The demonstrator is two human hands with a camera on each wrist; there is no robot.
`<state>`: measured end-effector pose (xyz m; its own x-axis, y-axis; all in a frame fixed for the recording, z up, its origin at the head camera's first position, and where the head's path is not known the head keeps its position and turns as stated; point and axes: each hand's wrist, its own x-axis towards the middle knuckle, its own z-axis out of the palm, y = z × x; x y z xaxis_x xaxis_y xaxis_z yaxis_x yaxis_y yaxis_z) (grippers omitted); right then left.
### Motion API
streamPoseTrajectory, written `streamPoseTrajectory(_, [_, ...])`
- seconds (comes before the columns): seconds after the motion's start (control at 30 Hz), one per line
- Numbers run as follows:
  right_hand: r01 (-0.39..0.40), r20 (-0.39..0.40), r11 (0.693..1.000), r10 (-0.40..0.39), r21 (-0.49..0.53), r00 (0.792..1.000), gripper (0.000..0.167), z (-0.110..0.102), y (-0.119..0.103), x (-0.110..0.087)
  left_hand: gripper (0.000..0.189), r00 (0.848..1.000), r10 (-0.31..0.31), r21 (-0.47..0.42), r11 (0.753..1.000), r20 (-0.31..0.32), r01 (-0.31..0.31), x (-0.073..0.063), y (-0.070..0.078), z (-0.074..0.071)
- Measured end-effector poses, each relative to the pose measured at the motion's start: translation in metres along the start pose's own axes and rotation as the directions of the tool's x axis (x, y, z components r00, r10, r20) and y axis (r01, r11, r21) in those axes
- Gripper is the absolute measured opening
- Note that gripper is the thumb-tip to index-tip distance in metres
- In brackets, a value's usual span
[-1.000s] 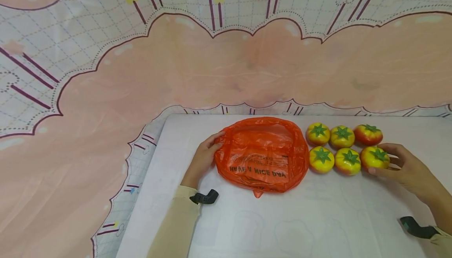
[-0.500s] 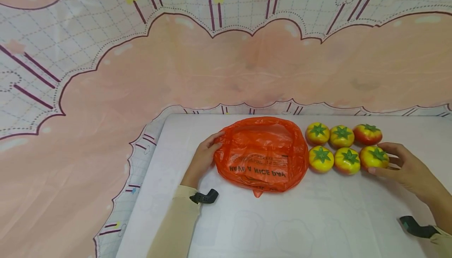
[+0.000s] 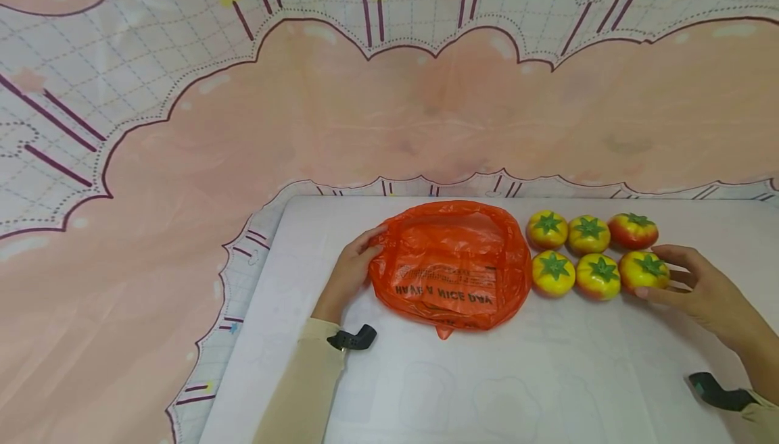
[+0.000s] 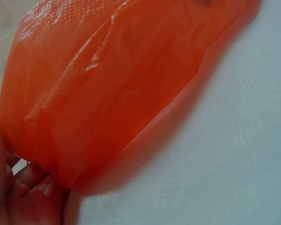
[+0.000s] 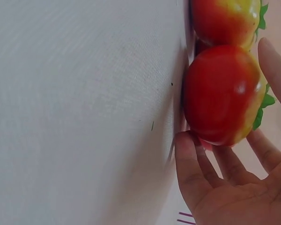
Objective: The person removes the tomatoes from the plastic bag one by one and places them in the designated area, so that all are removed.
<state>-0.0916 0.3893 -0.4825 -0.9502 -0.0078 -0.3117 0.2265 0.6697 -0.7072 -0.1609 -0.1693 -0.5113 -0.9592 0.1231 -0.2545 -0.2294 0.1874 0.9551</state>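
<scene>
An orange-red plastic bag (image 3: 450,255) printed "HAVE A NICE DAY" lies spread with its rim rounded. At its left edge my left hand (image 3: 349,265) pinches the film between thumb and fingers; in the left wrist view the folded bag edge (image 4: 61,154) runs in among those fingers. Several red-and-yellow tomatoes with green star-shaped tops stand in two rows right of the bag. My right hand (image 3: 700,288) rests around the outer side of the rightmost front tomato (image 3: 644,269), fingers and thumb spread apart. Seen from the right wrist, fingertips (image 5: 185,143) meet that tomato's red side.
The front-left tomato (image 3: 554,274) sits right by the bag's edge. Behind the right hand's tomato is a redder one (image 3: 634,230). A white table (image 3: 475,390) carries everything, its back edge against a pink patterned cloth backdrop (image 3: 389,119). Each wrist wears a black band.
Both hands, the bag and the tomatoes hold their places. The head view shifts only very slightly.
</scene>
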Motion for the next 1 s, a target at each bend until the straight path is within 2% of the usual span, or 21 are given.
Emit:
streamPoseTrajectory(0.27, [0.007,-0.034,1.000,-0.007,-0.002,0.999,0.098,0.000,-0.005,-0.004,0.039,1.000,-0.004,0.000,1.000,-0.006,0.004,0.000,-0.001,0.000])
streamPoseTrajectory(0.5, [-0.004,-0.135,0.999,-0.003,-0.047,0.991,0.085,-0.004,-0.013,-0.011,0.039,1.000,-0.004,0.004,1.000,0.002,0.004,0.002,0.000,0.002])
streamPoseTrajectory(0.77, [-0.020,-0.214,0.995,-0.002,-0.099,0.977,0.080,-0.005,-0.026,-0.017,0.037,1.000,0.004,0.009,1.000,0.010,-0.004,0.000,0.005,0.005])
streamPoseTrajectory(0.9, [-0.009,-0.254,0.989,-0.028,-0.145,0.967,0.079,-0.002,-0.032,-0.018,0.037,1.000,0.026,0.071,0.997,-0.004,-0.025,-0.005,0.011,0.004])
streamPoseTrajectory(1.0, [0.020,-0.270,0.977,-0.078,-0.211,0.960,0.078,0.000,-0.038,-0.019,0.039,0.997,0.075,0.153,0.986,-0.035,-0.069,-0.012,0.018,0.001])
